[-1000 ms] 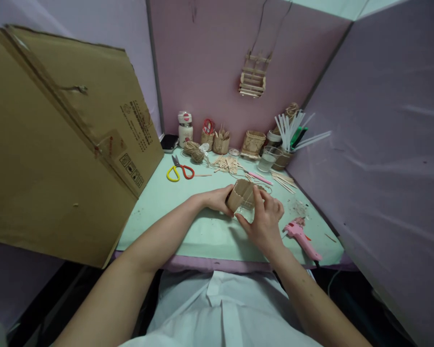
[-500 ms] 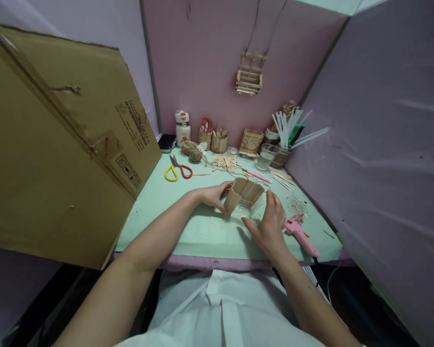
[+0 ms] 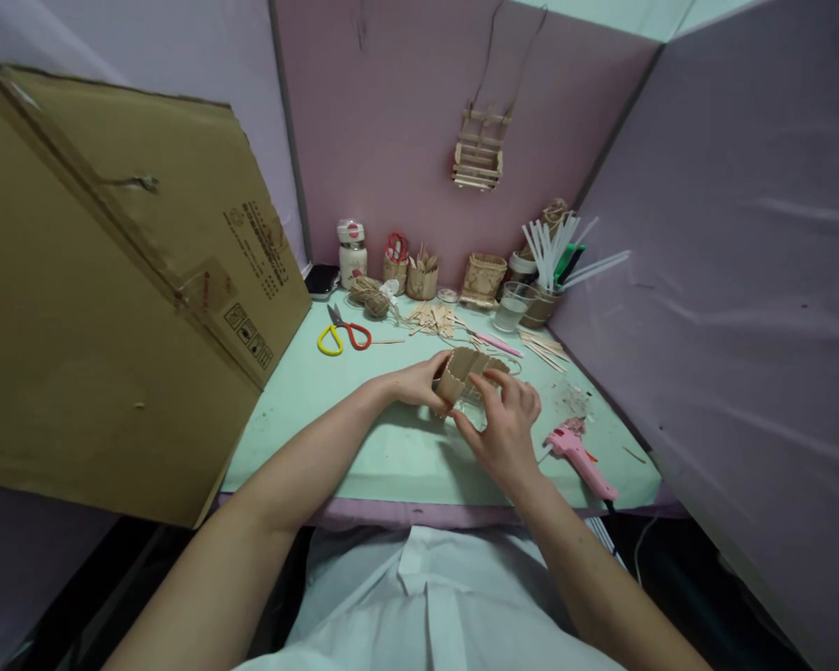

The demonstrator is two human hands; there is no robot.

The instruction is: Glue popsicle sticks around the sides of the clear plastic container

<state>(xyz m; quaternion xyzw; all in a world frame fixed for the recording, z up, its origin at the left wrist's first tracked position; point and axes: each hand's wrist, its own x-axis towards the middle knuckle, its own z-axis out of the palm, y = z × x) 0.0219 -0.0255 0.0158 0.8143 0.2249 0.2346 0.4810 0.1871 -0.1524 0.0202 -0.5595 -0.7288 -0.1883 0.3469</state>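
Note:
A clear plastic container (image 3: 471, 399), partly covered with scalloped-edged brown wooden sticks (image 3: 456, 375), is held just above the table. My left hand (image 3: 423, 382) grips its left side, thumb toward me and fingers behind, partly hidden. My right hand (image 3: 507, 419) is at the container's right and near side. Its thumb and index finger are apart, close to the clear wall. Whether the fingertips touch it I cannot tell. A string (image 3: 515, 366) shows just behind the right hand.
A pink glue gun (image 3: 580, 457) lies on the right of the green table (image 3: 384, 457). Scissors (image 3: 346, 334), loose wooden sticks (image 3: 433, 319) and a pink pen-like tool (image 3: 498, 345) lie further back. A glass cup (image 3: 514, 308) stands behind. Cardboard (image 3: 112, 308) leans at left.
My right hand has moved left, from the container's right side to across its near side. The left hand keeps its grip, and the container has turned slightly.

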